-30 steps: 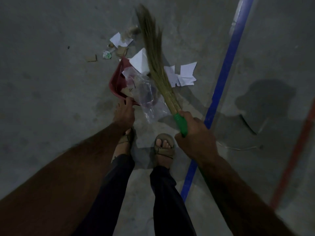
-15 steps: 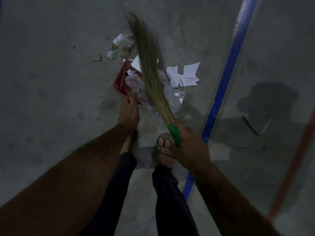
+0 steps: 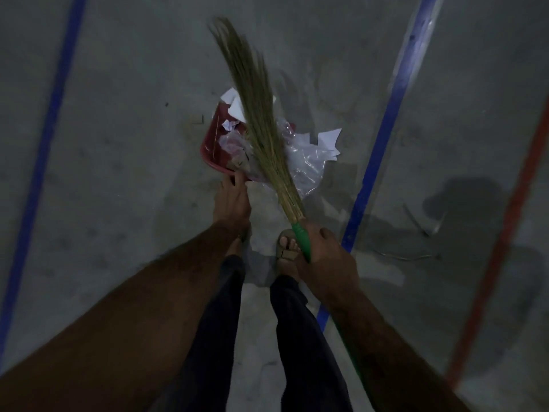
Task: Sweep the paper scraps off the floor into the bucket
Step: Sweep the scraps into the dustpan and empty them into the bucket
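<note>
Left hand: the left hand reached forward and gripped the near edge of the red plastic dustpan, fingers curled over its rim.
Right hand: the right hand was wrapped round the green plastic handle of the straw-coloured grass broom, holding it just below the bristles.
Broom: its long bristles slanted away to the far left, lying across the dustpan and blurred at the tips.
Dustpan: it sat on the grey concrete floor, just beyond the person's feet, tilted toward the litter.
Paper scraps: white paper scraps lay at the far mouth of the dustpan and inside it, partly hidden by the bristles; more white pieces lay on the floor to the right of the pan.
Plastic: a crumpled clear plastic bag spread from the pan to the right, touching the white pieces there.
Other litter: a small brown cardboard bit lay on the floor just left of the dustpan.
Floor lines: a blue painted stripe ran near to far on the right, another blue stripe on the left, and a red stripe at the far right.
Feet: a sandalled foot showed between the two forearms, below dark trouser legs.
</note>
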### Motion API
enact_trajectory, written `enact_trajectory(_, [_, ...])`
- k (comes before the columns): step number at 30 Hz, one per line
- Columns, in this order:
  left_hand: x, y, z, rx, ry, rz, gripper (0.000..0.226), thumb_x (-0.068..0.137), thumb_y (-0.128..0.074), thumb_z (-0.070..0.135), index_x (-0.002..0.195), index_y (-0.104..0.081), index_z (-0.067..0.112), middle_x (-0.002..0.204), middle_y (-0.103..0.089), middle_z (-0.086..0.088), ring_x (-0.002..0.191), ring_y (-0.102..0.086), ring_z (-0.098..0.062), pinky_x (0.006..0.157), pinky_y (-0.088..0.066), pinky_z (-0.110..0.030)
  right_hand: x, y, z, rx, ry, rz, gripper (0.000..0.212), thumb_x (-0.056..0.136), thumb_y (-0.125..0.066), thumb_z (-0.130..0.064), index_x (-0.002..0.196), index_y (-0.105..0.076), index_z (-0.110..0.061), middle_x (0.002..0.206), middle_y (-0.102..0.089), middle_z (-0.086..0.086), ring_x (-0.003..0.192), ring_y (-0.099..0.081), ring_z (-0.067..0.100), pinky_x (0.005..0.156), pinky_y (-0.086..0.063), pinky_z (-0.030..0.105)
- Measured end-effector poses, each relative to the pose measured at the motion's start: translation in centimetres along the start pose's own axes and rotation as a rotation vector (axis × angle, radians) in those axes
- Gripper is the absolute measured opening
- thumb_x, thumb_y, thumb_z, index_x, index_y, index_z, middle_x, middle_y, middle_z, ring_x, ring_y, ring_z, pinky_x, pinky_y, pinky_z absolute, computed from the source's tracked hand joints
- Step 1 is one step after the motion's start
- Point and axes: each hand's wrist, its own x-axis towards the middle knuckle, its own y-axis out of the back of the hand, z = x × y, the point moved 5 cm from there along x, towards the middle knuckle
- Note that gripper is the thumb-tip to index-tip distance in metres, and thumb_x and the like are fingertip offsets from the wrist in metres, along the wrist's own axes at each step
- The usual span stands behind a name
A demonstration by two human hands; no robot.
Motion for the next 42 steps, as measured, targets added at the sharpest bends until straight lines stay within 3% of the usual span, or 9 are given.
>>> enact_trajectory(5, [-6.2,10.9,4.0,-0.142,0.100,0.174,0.039,0.088,-0.048,0.001,0.126,-0.048,0.011,0.109,-0.048,-0.020,0.096,-0.048,-0.037,0.081,-0.045,-0.049,-5.9,6.6,-3.7,-0.054,0.004,-0.006,0.049,0.102,-0.044,-0.039,0.147,-0.026,-0.035,0.103,-0.051,0.002,0.077,-0.058,0.022,0.065,-0.054,0.041])
enact_trajectory(13, [-17.7,25.1,10.0,-0.084,0.158,0.297,0.047,0.090,-0.046,0.001,0.136,-0.041,0.006,0.115,-0.048,-0.022,0.098,-0.051,-0.039,0.079,-0.046,-0.051,-17.3,16.5,-8.4,-0.157,0.095,0.076,0.057,0.100,-0.047,-0.033,0.152,-0.025,-0.028,0.102,-0.049,0.004,0.073,-0.053,0.022,0.057,-0.039,0.033])
enact_trajectory(16, [-21.8,28.1,11.4,-0.078,0.150,0.314,0.043,0.090,-0.048,0.002,0.132,-0.043,0.007,0.116,-0.047,-0.021,0.101,-0.051,-0.039,0.081,-0.045,-0.051,-21.4,18.2,-9.1,-0.183,0.103,0.124,0.056,0.099,-0.047,-0.031,0.151,-0.028,-0.026,0.100,-0.051,0.005,0.070,-0.055,0.024,0.055,-0.045,0.035])
enact_trajectory(24, [-32.2,29.7,12.0,-0.097,0.107,0.379,0.045,0.086,-0.050,-0.002,0.130,-0.041,0.005,0.117,-0.044,-0.021,0.102,-0.048,-0.039,0.083,-0.044,-0.052,-31.7,17.6,-9.0,-0.275,0.156,0.251,0.059,0.094,-0.050,-0.027,0.150,-0.031,-0.023,0.095,-0.052,0.007,0.060,-0.046,0.022,0.051,-0.043,0.034])
enact_trajectory(28, [-38.5,29.8,11.8,-0.084,0.077,0.427,0.065,0.083,-0.052,-0.005,0.144,-0.029,0.003,0.123,-0.043,-0.022,0.106,-0.047,-0.040,0.087,-0.046,-0.053,-38.0,16.1,-8.7,-0.268,0.177,0.309,0.056,0.096,-0.049,-0.034,0.147,-0.028,-0.026,0.094,-0.052,0.003,0.063,-0.056,0.020,0.057,-0.056,0.040])
enact_trajectory(32, [-45.8,30.3,12.6,-0.111,0.012,0.466,0.058,0.080,-0.053,-0.008,0.134,-0.038,0.007,0.122,-0.044,-0.020,0.106,-0.048,-0.040,0.085,-0.045,-0.052,-45.6,15.4,-8.4,-0.293,0.182,0.365,0.057,0.095,-0.051,-0.030,0.147,-0.029,-0.027,0.094,-0.054,0.003,0.064,-0.057,0.019,0.057,-0.056,0.039])
enact_trajectory(38, [-52.6,30.1,18.7,-0.144,-0.072,0.460,0.052,0.081,-0.057,-0.005,0.128,-0.039,0.007,0.122,-0.044,-0.021,0.105,-0.049,-0.040,0.085,-0.048,-0.053,-54.6,17.7,-5.1,-0.305,0.156,0.479,0.058,0.090,-0.055,-0.026,0.145,-0.037,-0.024,0.092,-0.055,0.007,0.063,-0.055,0.024,0.052,-0.040,0.031])
enact_trajectory(42, [-55.7,28.9,24.2,-0.133,-0.151,0.459,0.050,0.080,-0.064,-0.003,0.122,-0.039,0.009,0.118,-0.045,-0.021,0.103,-0.049,-0.040,0.081,-0.050,-0.052,-58.9,19.4,-0.1,-0.294,0.111,0.526,0.057,0.089,-0.053,-0.026,0.144,-0.037,-0.025,0.090,-0.055,0.005,0.062,-0.056,0.025,0.052,-0.047,0.032])
